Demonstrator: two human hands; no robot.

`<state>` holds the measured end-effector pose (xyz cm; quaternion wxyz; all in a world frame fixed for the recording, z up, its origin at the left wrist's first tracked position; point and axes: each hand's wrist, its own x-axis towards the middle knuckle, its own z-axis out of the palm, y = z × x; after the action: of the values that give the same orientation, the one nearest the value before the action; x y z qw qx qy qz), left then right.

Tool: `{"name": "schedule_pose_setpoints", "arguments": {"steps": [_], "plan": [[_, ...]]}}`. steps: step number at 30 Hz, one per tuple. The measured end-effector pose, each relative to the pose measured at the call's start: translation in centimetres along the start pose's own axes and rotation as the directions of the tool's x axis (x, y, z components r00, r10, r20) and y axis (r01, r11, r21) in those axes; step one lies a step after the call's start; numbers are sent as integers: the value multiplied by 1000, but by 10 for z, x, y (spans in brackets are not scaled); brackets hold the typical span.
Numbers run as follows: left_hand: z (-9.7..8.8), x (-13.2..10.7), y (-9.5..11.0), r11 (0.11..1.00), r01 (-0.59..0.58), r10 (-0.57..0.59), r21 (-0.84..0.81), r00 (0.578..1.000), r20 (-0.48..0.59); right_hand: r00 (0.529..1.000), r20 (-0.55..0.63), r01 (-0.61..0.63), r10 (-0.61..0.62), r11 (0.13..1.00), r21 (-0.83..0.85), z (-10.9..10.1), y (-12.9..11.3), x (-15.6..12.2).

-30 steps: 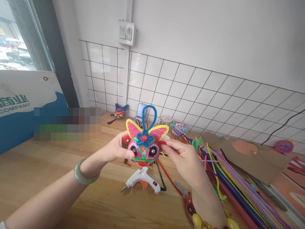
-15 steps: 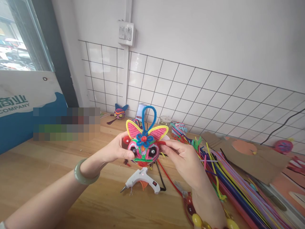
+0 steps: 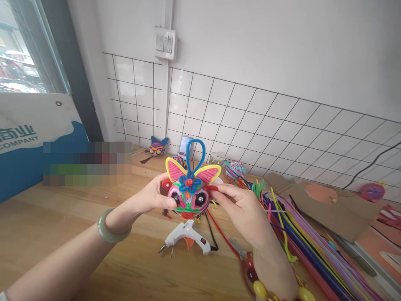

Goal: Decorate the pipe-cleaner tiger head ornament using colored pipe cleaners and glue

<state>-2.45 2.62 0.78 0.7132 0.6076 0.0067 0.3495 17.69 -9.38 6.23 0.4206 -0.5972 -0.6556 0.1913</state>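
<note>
A colourful pipe-cleaner animal head (image 3: pixel 188 200) faces me, upright above the table. It has pink ears edged in yellow, a blue flower on the forehead, a blue loop on top and shiny dark eyes. My left hand (image 3: pixel 159 194) grips its left side, thumb in front, beside a red coil (image 3: pixel 167 184). At the opposite side, my right hand (image 3: pixel 239 205) pinches a red pipe-cleaner piece (image 3: pixel 213 188) against the head; most of that piece is covered by fingers. Below the head lies a white glue gun (image 3: pixel 188 236), its light on and nozzle pointing left.
Scissors (image 3: pixel 238 249) lie partly under my right wrist. Many coloured pipe cleaners (image 3: pixel 313 238) spread along the right, near brown cardboard (image 3: pixel 326 209). By the wall are another animal head (image 3: pixel 157 147), a glass jar (image 3: pixel 217 158) and a yarn-like ball (image 3: pixel 235 168).
</note>
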Motion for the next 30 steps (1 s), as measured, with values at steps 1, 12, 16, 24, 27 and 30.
{"name": "schedule_pose_setpoints", "arguments": {"steps": [1, 12, 16, 24, 27, 30], "plan": [[0, 0, 0, 1000, -1, 1, -3, 1000, 2, 1000, 1, 1, -1, 1000, -1, 0, 0, 0], [-2, 0, -2, 1000, -10, 10, -11, 1000, 4, 1000, -13, -16, 17, 999, 43, -3, 3, -1], [-2, 0, -2, 1000, -12, 12, -19, 1000, 2, 998, -37, -47, 50, 996, 79, -2, 3, -2], [-2, 1, -1, 999, 4, -4, -33, 1000, -12, 998, -8, -65, 66, 993, 97, -4, 7, 0], [-2, 1, -1, 999, 0, 0, -45, 1000, -3, 998, -5, -54, 55, 991, 123, -3, 10, 1], [-2, 1, -1, 999, 2, -2, -54, 1000, 3, 999, -4, -53, 54, 990, 131, -3, 10, 1]]}}
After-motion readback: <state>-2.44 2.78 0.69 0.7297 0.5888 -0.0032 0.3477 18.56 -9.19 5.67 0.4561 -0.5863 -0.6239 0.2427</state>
